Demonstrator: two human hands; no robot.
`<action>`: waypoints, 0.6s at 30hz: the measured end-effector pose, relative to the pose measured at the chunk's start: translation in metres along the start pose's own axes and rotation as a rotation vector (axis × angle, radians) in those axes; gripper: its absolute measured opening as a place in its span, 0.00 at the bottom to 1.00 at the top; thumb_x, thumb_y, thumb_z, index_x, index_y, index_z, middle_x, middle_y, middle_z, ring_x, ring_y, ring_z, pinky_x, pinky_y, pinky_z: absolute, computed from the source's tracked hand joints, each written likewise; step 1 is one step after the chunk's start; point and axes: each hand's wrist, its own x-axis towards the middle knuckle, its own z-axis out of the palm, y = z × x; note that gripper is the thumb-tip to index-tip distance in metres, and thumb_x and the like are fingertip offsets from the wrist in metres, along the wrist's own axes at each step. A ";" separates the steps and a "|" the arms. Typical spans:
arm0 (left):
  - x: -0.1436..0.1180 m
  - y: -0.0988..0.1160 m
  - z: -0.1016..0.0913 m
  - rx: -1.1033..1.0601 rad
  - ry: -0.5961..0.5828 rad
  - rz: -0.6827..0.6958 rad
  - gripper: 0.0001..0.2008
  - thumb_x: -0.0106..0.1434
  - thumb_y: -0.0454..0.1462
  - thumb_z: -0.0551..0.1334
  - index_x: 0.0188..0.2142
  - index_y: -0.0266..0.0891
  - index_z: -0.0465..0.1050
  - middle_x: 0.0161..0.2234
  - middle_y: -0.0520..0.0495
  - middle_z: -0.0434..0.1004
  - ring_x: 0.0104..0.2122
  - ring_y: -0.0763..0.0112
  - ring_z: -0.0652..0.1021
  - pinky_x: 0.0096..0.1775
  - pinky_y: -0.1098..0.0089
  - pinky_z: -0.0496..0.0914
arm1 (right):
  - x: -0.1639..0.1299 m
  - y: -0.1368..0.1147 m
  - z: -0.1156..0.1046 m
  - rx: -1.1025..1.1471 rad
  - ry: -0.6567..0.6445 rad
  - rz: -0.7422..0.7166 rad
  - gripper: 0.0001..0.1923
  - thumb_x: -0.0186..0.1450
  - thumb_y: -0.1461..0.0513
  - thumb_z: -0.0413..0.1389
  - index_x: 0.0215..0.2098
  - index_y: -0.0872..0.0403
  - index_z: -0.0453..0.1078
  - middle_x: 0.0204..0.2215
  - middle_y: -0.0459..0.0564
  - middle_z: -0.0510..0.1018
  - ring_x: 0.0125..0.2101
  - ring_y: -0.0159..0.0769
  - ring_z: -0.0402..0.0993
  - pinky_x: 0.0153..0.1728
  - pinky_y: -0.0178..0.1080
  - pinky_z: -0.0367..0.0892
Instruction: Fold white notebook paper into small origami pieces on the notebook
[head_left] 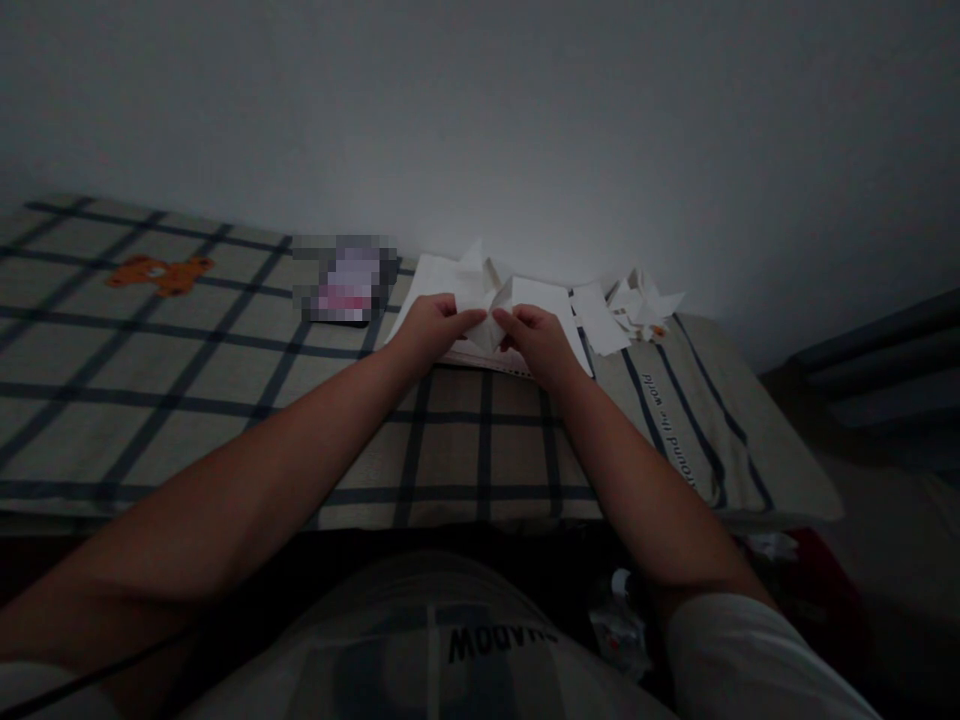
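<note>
— White paper, folded into a small pointed shape [491, 318], sits between both hands at the far edge of the bed. Why so far out?

— It rests over a flat white sheet [536, 300] that lies on the checked bedcover [225, 360], close to the wall. The sheet looks like a firmer, smoother base than the soft cover, which would suit pressing creases

— And the hands?

— The left hand [433, 325] pinches the left side of the folded paper with fingers closed on it; the right hand [536, 340] grips the right side the same way. The two hands sit close together, almost touching, with only the paper between them. Holding both sides keeps the flaps from springing open, I judge

— What is to the right?

— A loose heap of white folded pieces [637, 300] lies just right of the sheet, near the wall, apart from the hands. It seems set aside so it stays out of the way

— And left?

— A small blurred object [346, 280] lies on the cover left of the sheet, untouched; I cannot tell what it is. Farther left, an orange bear print [161, 272] marks the cloth. The room is dim, so finer folds are hard to make out
</note>
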 end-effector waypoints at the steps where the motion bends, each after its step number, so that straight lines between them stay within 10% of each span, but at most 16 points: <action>1: 0.000 0.000 0.000 0.029 0.004 0.007 0.12 0.54 0.45 0.68 0.30 0.38 0.77 0.28 0.48 0.78 0.29 0.69 0.74 0.31 0.69 0.67 | 0.000 0.000 0.000 -0.003 0.002 0.002 0.28 0.60 0.37 0.62 0.23 0.50 0.68 0.19 0.43 0.73 0.23 0.31 0.68 0.29 0.38 0.64; 18: -0.001 0.000 0.001 0.066 0.003 0.025 0.10 0.54 0.43 0.68 0.30 0.38 0.77 0.28 0.49 0.78 0.29 0.70 0.73 0.32 0.69 0.65 | 0.000 0.003 0.001 -0.014 0.038 0.019 0.24 0.63 0.42 0.63 0.23 0.50 0.68 0.18 0.42 0.71 0.23 0.31 0.66 0.28 0.39 0.61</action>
